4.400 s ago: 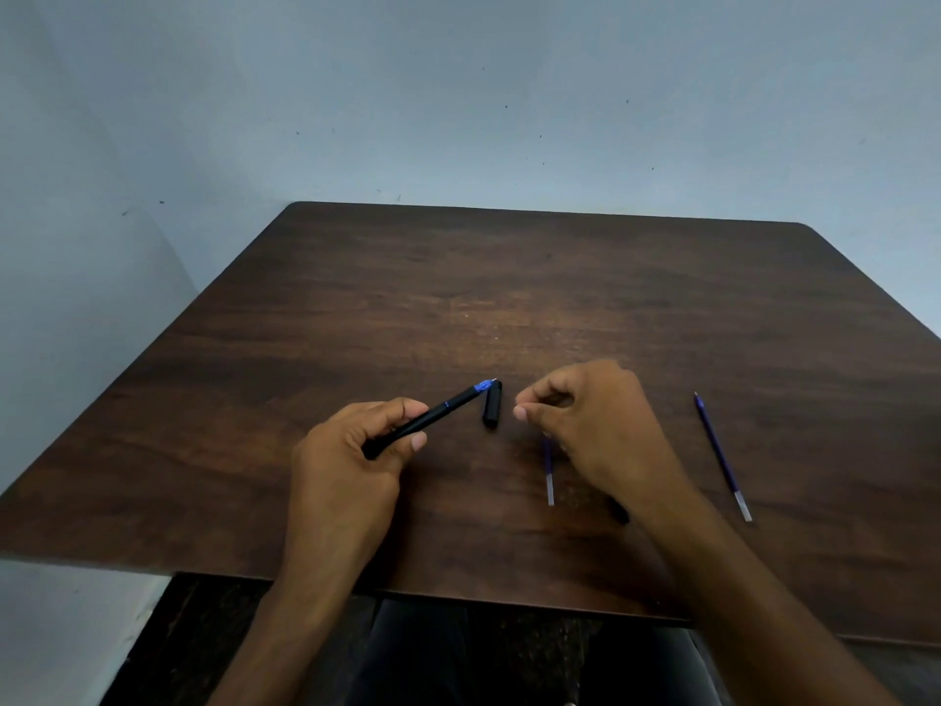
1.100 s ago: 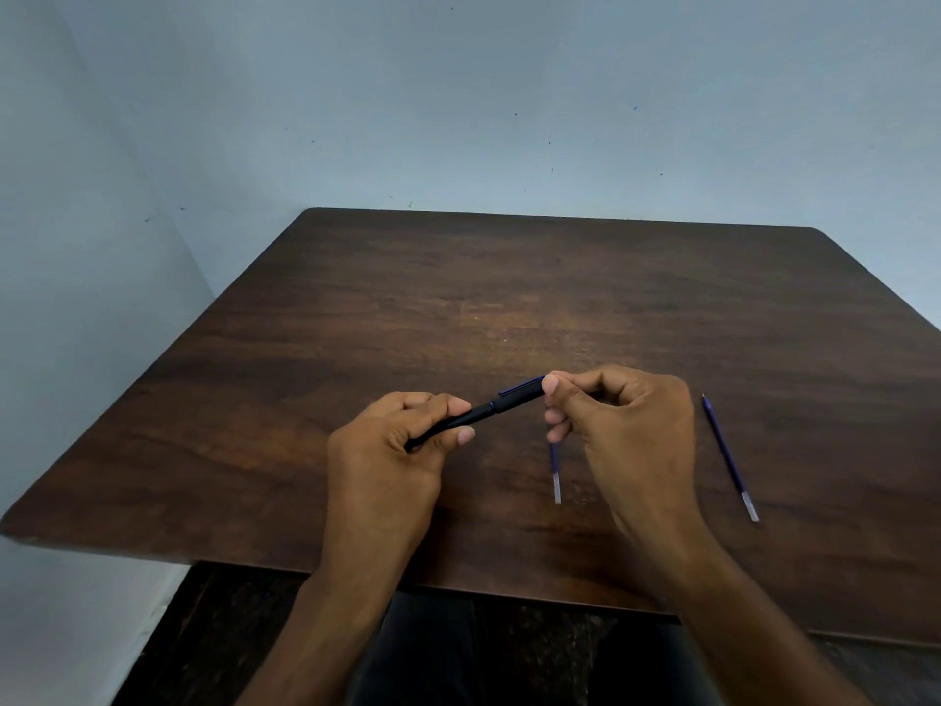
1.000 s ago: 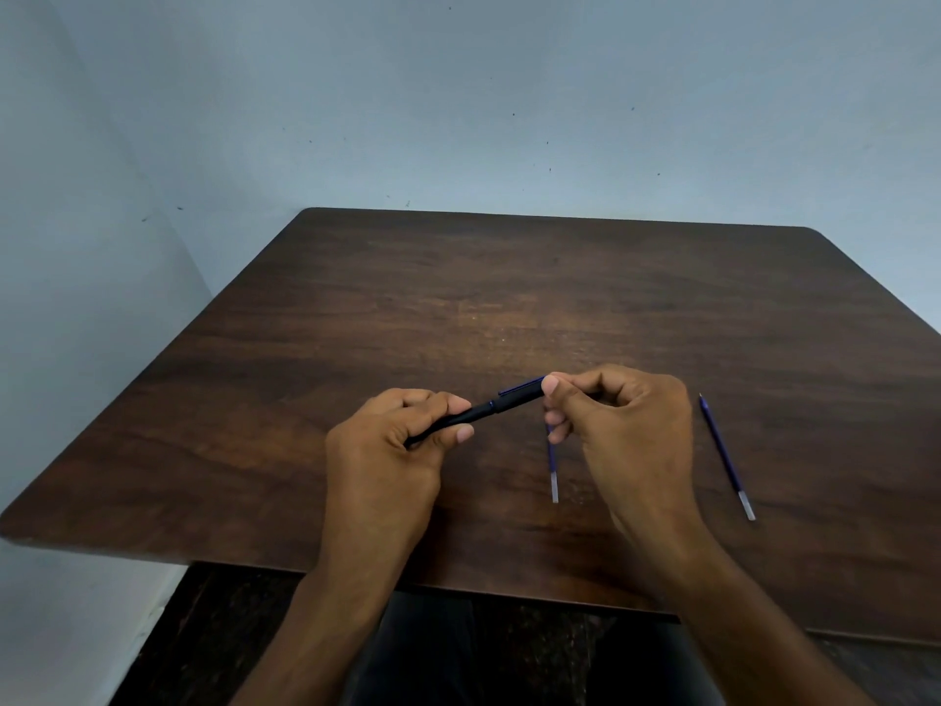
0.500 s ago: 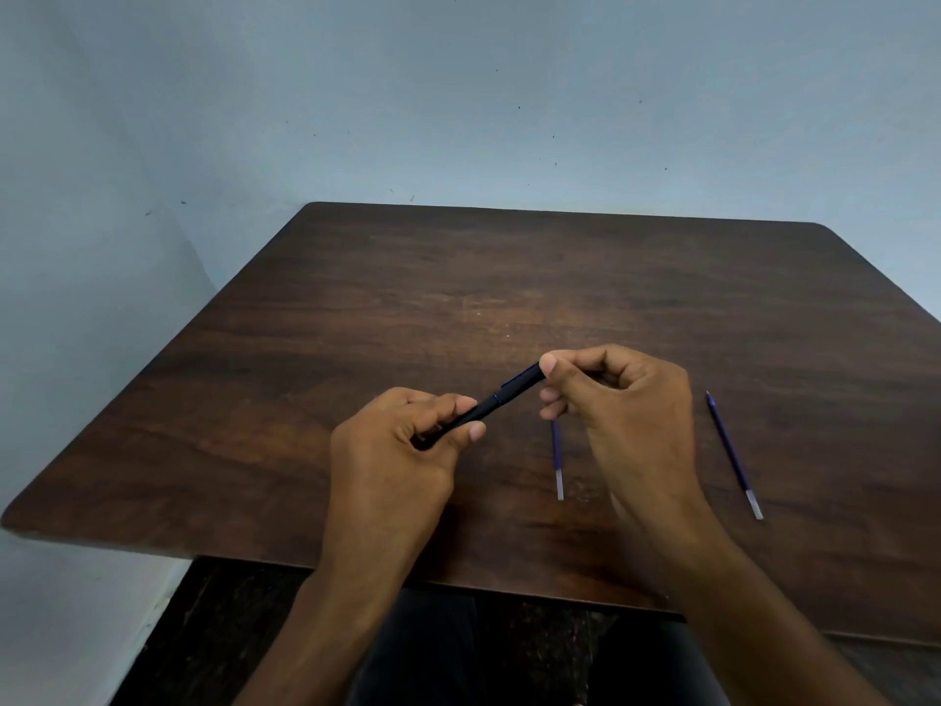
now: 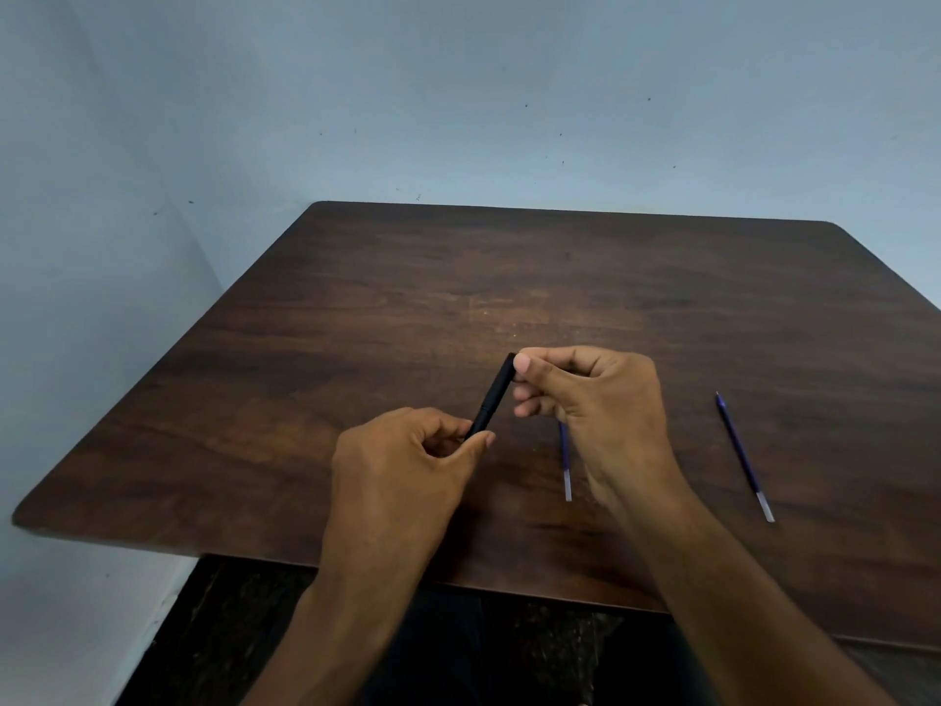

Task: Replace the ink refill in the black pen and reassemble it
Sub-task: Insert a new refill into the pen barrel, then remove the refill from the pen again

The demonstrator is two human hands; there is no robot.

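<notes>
Both hands clamp the pen (image 5: 493, 398) above the table (image 5: 356, 308) — left hand (image 5: 407, 466) pinching its lower end, right hand (image 5: 590, 394) its upper end. A skewed push could jam the join — two refills (image 5: 565, 463) (image 5: 743, 458) lie right of the grip.

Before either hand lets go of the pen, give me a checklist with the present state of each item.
1. Left hand grips the lower end of the black pen: ok.
2. Right hand pinches the pen's upper end: ok.
3. Pen held above the table, not resting on it: ok.
4. No blue refill showing on the pen: ok.
5. End piece fully seated: cannot tell.
6. Two loose refills, near one and far one, lying clear of the pen: ok.
</notes>
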